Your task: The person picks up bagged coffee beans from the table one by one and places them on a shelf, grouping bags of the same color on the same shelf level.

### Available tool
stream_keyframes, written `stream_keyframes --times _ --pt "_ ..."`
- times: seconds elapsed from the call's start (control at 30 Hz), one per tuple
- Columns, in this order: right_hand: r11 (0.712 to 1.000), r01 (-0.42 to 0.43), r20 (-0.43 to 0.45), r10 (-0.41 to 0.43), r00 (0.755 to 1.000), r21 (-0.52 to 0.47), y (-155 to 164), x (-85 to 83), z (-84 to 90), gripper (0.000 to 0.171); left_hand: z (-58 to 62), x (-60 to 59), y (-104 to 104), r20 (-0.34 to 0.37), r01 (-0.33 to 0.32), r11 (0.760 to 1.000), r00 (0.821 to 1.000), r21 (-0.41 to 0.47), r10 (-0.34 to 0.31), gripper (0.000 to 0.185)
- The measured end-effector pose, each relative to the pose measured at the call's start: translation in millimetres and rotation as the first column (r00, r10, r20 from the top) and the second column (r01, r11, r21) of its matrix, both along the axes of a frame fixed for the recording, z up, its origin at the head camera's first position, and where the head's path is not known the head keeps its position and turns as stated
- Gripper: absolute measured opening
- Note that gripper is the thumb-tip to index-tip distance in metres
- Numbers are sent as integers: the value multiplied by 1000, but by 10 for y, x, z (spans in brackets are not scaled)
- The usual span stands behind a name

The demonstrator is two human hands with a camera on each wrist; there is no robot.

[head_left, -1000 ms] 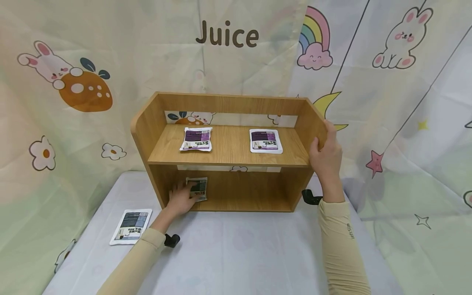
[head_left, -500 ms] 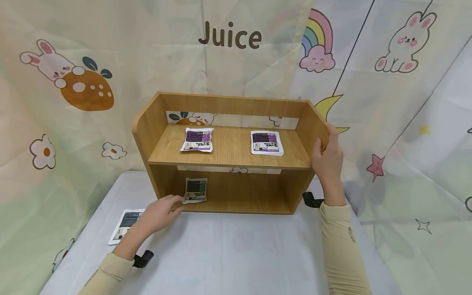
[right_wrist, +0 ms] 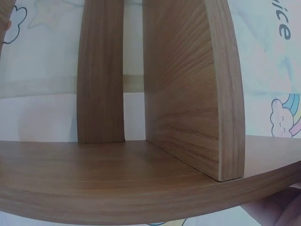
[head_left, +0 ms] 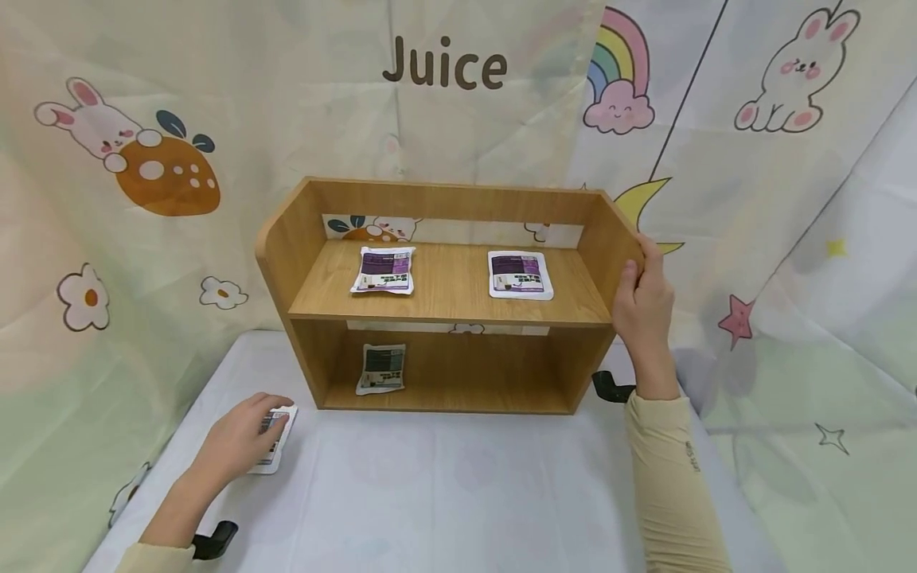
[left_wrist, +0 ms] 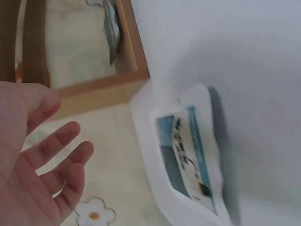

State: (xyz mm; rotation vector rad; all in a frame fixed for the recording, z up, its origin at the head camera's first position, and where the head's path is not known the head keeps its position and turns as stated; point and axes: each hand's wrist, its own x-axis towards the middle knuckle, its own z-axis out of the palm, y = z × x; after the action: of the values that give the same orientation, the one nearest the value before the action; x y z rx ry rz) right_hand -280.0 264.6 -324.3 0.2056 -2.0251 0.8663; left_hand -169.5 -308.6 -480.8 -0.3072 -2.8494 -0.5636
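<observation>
My left hand (head_left: 232, 447) hovers over a flat white packet (head_left: 271, 458) with a printed label, lying on the table at the left. In the left wrist view the fingers are loosely bent, apart from that packet (left_wrist: 188, 160). My right hand (head_left: 647, 312) grips the right side panel of a two-tier wooden shelf (head_left: 451, 302). Most of this hand is hidden behind the panel in the right wrist view. Two purple-labelled packets lie on the upper tier, one left (head_left: 384, 270) and one right (head_left: 520, 275). A dark-green-labelled packet (head_left: 381, 370) rests at the lower tier's left.
A white cloth covers the table (head_left: 430, 493). Behind the shelf hangs a patterned curtain (head_left: 301, 95) with cartoon prints and the word "Juice". Each wrist carries a black camera mount, the left (head_left: 215, 541) and the right (head_left: 612, 387).
My left hand has let go of the packet on the lower tier and moved left and toward me, over the packet on the table. The right hand stays on the shelf's side.
</observation>
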Motion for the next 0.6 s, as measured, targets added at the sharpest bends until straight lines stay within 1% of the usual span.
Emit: stream_keyframes --times 0.17,0.3,0.37,0.47,0.6 --pt "1000 0 19 0 1000 1 1 2 25 39 -69 54 -229 -21 -58 997 998 42 59 32" --pt "1000 -7 34 7 999 2 1 20 35 39 -154 83 -384 4 -97 992 995 75 97 43" --pt "1000 -9 36 9 999 4 3 30 34 39 -211 95 -440 28 -113 990 993 78 112 49" --pt "1000 -12 37 12 999 7 0 36 34 39 -285 106 -493 88 -127 990 989 62 122 62" --pt "1000 -17 52 17 999 8 -11 36 38 40 -413 87 -531 182 -143 987 975 73 128 78"
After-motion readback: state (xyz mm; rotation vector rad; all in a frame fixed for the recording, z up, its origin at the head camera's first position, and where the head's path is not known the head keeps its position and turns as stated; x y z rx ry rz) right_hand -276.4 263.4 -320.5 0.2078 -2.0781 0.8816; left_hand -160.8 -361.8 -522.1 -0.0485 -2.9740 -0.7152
